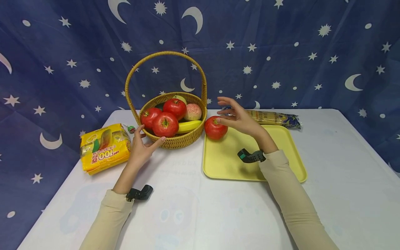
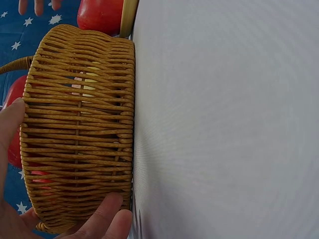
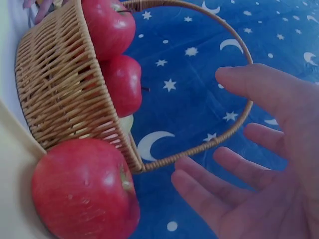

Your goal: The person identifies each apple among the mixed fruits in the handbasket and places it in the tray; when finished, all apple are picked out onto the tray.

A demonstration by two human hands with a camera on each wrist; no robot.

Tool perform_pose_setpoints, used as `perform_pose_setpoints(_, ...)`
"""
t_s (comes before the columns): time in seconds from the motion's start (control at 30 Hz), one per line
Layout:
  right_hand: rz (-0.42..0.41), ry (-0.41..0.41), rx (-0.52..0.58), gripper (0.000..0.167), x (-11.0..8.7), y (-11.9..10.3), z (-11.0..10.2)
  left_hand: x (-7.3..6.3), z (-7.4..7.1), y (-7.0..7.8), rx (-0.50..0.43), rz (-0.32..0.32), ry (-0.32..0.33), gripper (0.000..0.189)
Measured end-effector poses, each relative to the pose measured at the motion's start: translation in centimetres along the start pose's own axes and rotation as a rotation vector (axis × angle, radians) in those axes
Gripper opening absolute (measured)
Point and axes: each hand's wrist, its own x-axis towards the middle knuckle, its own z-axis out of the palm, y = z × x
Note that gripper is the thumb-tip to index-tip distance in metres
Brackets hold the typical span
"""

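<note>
The wicker basket (image 1: pixel 179 141) stands at the back of the table with red apples (image 1: pixel 165 125), a banana (image 1: pixel 189 126), a speckled peach (image 1: pixel 193 112) and a partly hidden green fruit. My left hand (image 1: pixel 142 149) touches the basket's left front, its thumb at the rim and fingers spread along the woven side (image 2: pixel 79 134). Another red apple (image 1: pixel 215 128) sits at the back left corner of the yellow tray (image 1: pixel 237 166), beside the basket. Just above and to the right of that apple, my right hand (image 1: pixel 239 119) hovers with fingers apart, holding nothing.
A yellow snack packet (image 1: pixel 105 147) lies left of the basket, with a small green-and-red item (image 1: pixel 131 129) near it. Behind the tray lies a long clear-and-blue packet (image 1: pixel 272 118). A blue star-and-moon cloth (image 1: pixel 281 52) hangs behind the white table (image 1: pixel 187 215).
</note>
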Motion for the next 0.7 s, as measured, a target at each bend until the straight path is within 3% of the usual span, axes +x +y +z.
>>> perform_pose_setpoints(0.47,-0.064,-0.046,-0.004,0.064,0.1,-0.8,1.4,0.0,0.0,0.1,0.010,-0.005,0.002,0.101)
perform_pose_setpoints(0.7,-0.201,-0.031,0.065,0.055,0.6,-0.5,3.3,0.0,0.0,0.1,0.011,-0.006,0.001,0.101)
